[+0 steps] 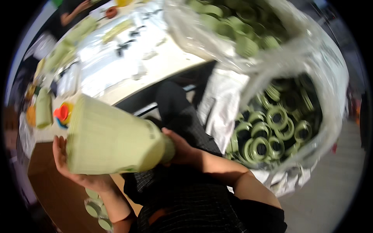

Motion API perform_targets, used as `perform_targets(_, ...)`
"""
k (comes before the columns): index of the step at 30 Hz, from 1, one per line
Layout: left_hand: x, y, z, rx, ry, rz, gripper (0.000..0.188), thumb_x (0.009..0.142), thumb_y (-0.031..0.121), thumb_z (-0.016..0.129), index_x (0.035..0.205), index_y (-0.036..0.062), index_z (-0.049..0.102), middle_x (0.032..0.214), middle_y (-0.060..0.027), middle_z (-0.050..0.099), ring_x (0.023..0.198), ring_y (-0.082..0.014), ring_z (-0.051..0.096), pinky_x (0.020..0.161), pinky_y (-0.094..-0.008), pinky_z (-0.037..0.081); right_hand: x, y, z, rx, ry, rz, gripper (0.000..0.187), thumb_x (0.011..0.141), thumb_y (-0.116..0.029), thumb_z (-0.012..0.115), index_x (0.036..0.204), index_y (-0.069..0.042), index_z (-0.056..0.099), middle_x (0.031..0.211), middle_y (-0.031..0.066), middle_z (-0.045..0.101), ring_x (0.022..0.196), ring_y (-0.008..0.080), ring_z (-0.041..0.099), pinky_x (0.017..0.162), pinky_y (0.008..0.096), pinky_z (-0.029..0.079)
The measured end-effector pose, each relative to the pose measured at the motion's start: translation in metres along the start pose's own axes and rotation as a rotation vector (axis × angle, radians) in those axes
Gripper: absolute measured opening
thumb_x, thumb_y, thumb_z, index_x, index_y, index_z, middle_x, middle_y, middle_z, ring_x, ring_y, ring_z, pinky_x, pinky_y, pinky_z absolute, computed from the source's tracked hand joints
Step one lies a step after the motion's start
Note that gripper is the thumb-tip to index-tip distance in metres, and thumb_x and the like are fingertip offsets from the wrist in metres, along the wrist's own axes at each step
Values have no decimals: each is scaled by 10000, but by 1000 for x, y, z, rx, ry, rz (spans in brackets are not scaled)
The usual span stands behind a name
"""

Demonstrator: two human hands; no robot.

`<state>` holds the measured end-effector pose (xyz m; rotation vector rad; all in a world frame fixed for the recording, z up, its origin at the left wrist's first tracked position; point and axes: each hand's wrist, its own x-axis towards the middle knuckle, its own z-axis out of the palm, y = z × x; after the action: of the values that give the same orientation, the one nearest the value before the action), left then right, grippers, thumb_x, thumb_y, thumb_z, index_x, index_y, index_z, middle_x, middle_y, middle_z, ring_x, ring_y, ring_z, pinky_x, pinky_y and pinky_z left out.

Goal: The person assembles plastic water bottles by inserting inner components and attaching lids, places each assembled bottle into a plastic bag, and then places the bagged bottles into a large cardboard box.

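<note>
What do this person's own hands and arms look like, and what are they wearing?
The left hand and right hand are bare, with no glove, watch or bracelet showing; some right fingers are hidden. The forearms are bare too. A short black sleeve covers the right upper arm. The black clothing has thin pale lines.

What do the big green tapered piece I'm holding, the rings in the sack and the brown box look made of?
Tapered piece: likely moulded plastic with a satin finish, from its smooth, even green wall; blur hides fine texture. Rings: probably hard plastic, mildly glossy, with highlights along their rims. Box: apparently cardboard, matte, judging by its plain brown panels.
</note>
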<state>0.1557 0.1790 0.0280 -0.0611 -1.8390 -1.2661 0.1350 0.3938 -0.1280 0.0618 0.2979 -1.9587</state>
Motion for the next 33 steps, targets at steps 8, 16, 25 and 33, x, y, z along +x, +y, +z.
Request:
perform_targets(8,-51,-52,-11,-216,65,-892,361,1055,241,436,1353,48,503,1241,-108,608,1061,-237,644,829,-354,567,-72,-16,27,-1162,534,-544,353,973,-206,594,1294,-64,553,1221,90,608,972,184,630,832,324,526)
perform_targets(16,-81,-64,5,9,-637,-741,329,986,139,519,1276,-16,525,1170,-102,572,1080,-196,539,1002,-340,415,-261,-180,-164,-1156,1907,-1196,227,894,8,534,1120,34,541,955,146,635,805,245,641,740,360,534)
perform_targets(25,-89,-44,16,11,-503,-918,313,1033,192,512,1307,42,503,778,44,529,558,-30,403,492,-185,307,-232,-167,-138,-1258,2159,-946,473,812,-161,683,1228,17,547,1134,244,637,1062,415,621,954,442,473)
perform_targets(33,-102,-68,-11,30,-475,-869,393,1024,327,559,1276,25,543,1010,0,603,815,-89,534,714,-242,447,-146,-89,-25,73,763,-1030,348,1018,-216,529,1298,-15,571,1164,106,658,1037,237,643,941,355,512)
